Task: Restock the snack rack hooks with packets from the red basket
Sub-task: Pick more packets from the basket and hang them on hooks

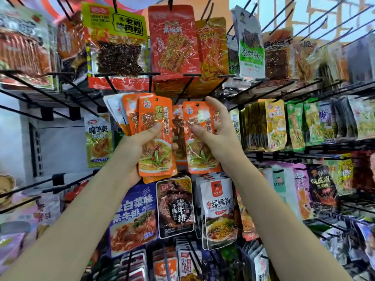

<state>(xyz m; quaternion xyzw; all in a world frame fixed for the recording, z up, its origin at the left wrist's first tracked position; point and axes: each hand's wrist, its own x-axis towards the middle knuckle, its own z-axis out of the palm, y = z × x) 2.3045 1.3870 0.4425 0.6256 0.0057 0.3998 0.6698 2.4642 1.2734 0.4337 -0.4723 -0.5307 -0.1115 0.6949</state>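
Both hands are up at the snack rack [67, 102]. Left hand [134, 147] grips a fanned stack of orange packets [155, 136], thumb across the front. Right hand [215, 130] pinches a single orange packet [199, 138] by its edge, just below an empty black hook [183, 90], other fingers loose.

We see a fanned stack of orange packets [155, 136] upright at centre left, and one matching orange packet [199, 138] just right
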